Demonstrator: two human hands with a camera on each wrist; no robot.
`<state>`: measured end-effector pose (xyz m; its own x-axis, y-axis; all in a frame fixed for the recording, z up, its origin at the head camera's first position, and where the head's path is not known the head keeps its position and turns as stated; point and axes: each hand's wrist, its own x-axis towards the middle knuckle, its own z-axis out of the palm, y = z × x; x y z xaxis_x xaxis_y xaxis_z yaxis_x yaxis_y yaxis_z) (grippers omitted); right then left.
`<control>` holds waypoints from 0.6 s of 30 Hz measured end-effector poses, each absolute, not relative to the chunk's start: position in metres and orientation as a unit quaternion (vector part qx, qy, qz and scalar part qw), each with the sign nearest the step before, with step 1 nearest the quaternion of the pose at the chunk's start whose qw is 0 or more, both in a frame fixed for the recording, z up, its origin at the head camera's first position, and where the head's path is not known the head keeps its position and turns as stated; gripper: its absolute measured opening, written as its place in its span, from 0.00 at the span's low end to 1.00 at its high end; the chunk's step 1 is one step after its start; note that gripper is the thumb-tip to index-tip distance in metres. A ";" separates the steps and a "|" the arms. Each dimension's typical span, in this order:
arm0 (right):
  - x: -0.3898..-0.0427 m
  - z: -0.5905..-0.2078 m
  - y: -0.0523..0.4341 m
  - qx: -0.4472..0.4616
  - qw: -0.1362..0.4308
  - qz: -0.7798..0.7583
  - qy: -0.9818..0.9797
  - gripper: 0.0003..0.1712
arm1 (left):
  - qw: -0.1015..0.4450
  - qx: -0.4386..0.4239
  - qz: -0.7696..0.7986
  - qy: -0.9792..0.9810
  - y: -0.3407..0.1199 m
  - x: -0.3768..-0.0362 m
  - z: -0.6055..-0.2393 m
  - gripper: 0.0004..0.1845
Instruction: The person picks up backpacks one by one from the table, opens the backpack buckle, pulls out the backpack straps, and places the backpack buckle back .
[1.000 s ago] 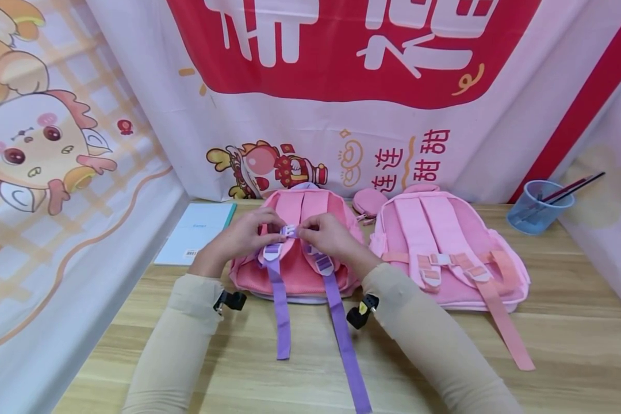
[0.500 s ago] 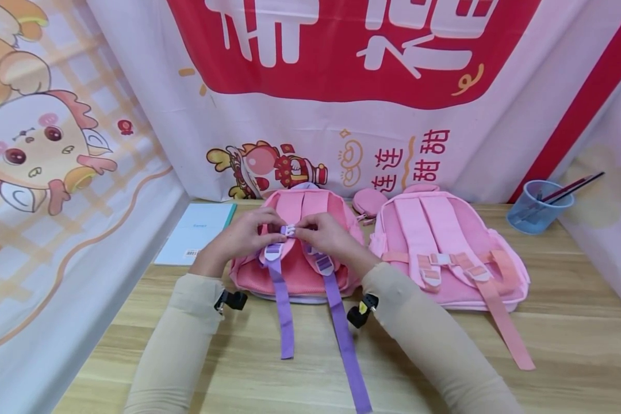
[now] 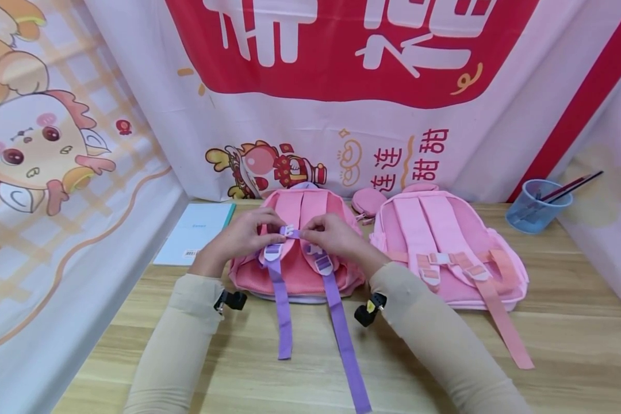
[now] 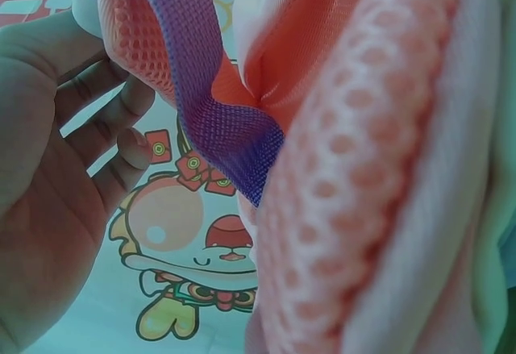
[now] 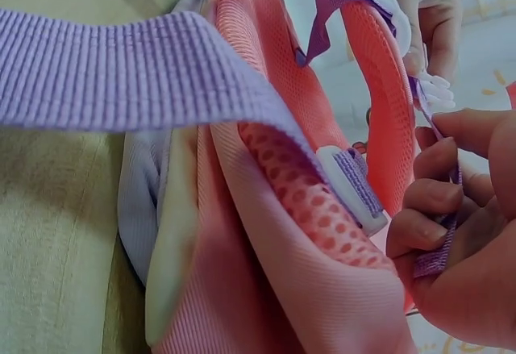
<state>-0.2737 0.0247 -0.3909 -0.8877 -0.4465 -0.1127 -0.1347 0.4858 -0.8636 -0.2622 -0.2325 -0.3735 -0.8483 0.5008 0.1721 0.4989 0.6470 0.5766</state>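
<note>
Both hands, left [image 3: 243, 236] and right [image 3: 333, 234], pinch the chest buckle [image 3: 290, 232].

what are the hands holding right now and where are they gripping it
Both hands, left hand and right hand, pinch the pink backpack's chest strap at its white buckle, one on each side.

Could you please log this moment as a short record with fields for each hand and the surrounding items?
left hand: pinches the white chest buckle
right hand: pinches the buckle's purple strap
bag: pink backpack with purple straps, back side up
beside: second pink backpack, blue pen cup, notebook
surface: wooden table
</note>
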 end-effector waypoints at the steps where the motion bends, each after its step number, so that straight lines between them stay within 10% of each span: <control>1: -0.274 -0.391 0.024 -0.171 0.161 -0.482 0.844 0.12 | 0.001 0.278 0.318 0.906 -0.233 -0.262 -0.374 0.12; 18: -0.276 -0.392 0.013 -0.142 0.161 -0.508 0.834 0.13 | -0.011 0.290 0.317 0.903 -0.235 -0.265 -0.377 0.12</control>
